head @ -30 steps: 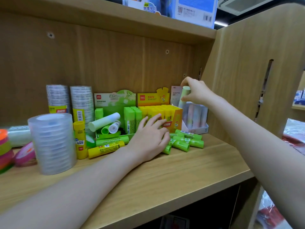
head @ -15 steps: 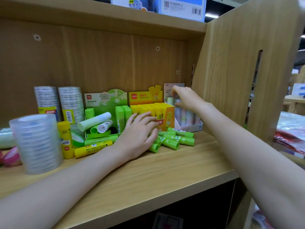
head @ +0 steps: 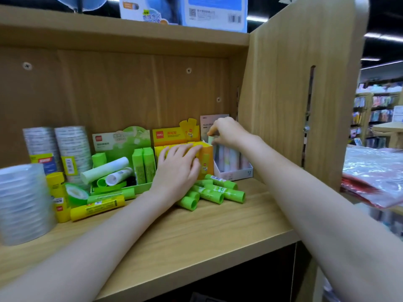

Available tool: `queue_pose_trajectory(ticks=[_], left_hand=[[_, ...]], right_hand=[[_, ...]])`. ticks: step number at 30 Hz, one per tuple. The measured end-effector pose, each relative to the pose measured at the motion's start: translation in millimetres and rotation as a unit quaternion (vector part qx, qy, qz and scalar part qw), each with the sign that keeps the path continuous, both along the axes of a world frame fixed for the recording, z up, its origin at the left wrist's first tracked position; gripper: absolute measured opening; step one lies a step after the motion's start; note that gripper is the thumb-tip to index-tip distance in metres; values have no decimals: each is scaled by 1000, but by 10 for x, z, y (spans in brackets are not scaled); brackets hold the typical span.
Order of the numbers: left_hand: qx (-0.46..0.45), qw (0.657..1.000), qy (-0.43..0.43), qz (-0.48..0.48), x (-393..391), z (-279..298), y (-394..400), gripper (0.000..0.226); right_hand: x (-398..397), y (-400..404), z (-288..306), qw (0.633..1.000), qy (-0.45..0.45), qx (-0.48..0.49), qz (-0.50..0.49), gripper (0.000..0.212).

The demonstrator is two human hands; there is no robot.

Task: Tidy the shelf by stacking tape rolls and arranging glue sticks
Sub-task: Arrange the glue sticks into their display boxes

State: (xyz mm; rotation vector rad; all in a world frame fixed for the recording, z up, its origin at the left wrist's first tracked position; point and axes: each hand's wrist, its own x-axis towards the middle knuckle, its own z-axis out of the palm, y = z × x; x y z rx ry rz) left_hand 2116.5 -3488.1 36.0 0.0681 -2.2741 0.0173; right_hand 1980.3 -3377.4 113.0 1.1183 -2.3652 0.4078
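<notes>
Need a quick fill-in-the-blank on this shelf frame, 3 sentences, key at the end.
1. The right hand pinches a pale glue stick above the ____ display box.
2. The left hand rests on the ____ display box.
3. The loose green glue sticks in front of those boxes are lying ____.

Missing words: white; yellow; down

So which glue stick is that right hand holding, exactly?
Find the white display box in the shelf's back right corner, beside the yellow glue-stick box. The right hand pinches a pale green glue stick at its top; it stands higher than the pastel sticks seated inside.
</notes>
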Motion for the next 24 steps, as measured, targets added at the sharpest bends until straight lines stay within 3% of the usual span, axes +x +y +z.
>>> queue_pose_trajectory(ticks=[7, 24], left_hand=[[-5, 1000, 6, -4, -28, -5, -10, 61], [15, 1000, 3, -18, -25, -16, -24, 64]], right_hand=[[-54, 135, 93, 991, -83, -68, 74, 33], [-28, 149, 55, 987, -116, -68, 92, 21]])
